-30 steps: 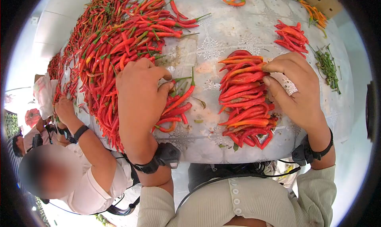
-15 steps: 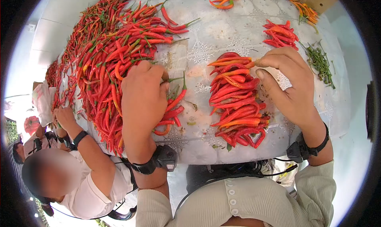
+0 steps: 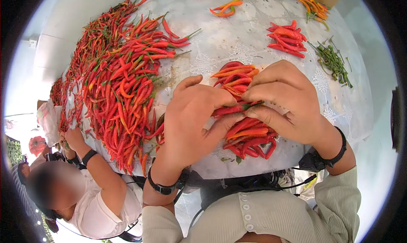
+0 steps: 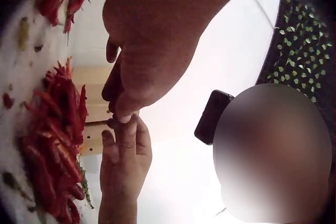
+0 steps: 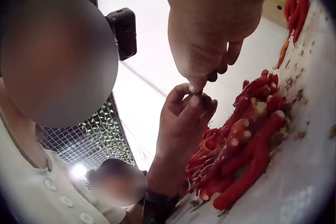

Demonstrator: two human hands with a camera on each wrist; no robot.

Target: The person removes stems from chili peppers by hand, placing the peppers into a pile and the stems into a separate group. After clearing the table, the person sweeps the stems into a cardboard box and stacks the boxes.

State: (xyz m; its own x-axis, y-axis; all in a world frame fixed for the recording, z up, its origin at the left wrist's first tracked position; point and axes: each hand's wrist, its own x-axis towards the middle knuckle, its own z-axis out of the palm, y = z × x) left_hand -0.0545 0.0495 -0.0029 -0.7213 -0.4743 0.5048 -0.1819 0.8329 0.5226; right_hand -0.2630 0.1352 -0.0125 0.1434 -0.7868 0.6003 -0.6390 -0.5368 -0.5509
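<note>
Over a stacked row of red and orange chili peppers, my two hands meet fingertip to fingertip. My left hand pinches a red chili pepper between thumb and forefinger. From the other side, my right hand pinches at the stem end, where a dark bit of stem shows. A thin brown stem sticks out by the joined fingertips in the left wrist view. Fingers hide most of the held pepper. Below the hands, the stacked peppers show cut, stemless ends in the right wrist view.
A large heap of stemmed red chilies covers the table's left side. Farther back lie a small red pile, orange chilies, more orange ones and loose green stems. Another person works at the left.
My left hand has moved right from the edge of the heap to above the stacked row. My right hand has shifted left and its fingertips now meet the left ones.
</note>
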